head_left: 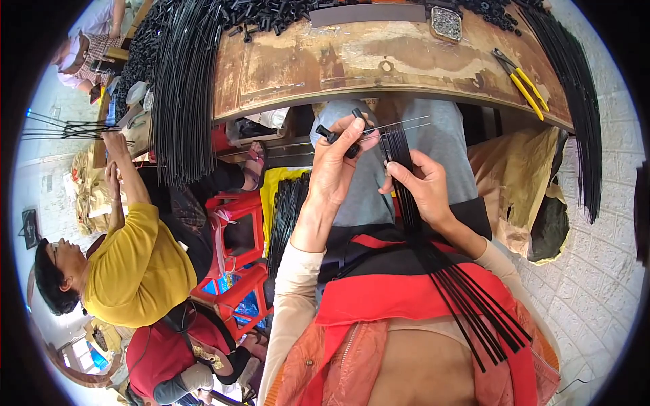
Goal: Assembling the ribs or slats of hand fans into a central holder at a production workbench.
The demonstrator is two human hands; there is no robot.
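My left hand [332, 166] is closed on black plastic tube fittings [328, 134] that jut out past its fingers. Two thin metal wires [413, 122] extend from beside those fingertips across the top of a bundle of black umbrella ribs [406, 208]. Around that bundle, my right hand [425, 186] is closed, thumb pressed against the near side. The ribs' lower ends fan out over my red apron [379, 298]. Both hands are above my lap, just short of the workbench edge, with the fingertips close together. The wires' inner ends are hidden.
The worn wooden workbench [271, 71] carries yellow-handled pliers [525, 84], a tin of small metal parts [445, 25] and piled black fittings [274, 15]. Long black ribs [183, 101] hang over its left edge. Left of me, a co-worker in yellow [139, 264] handles ribs beside red stools [247, 291].
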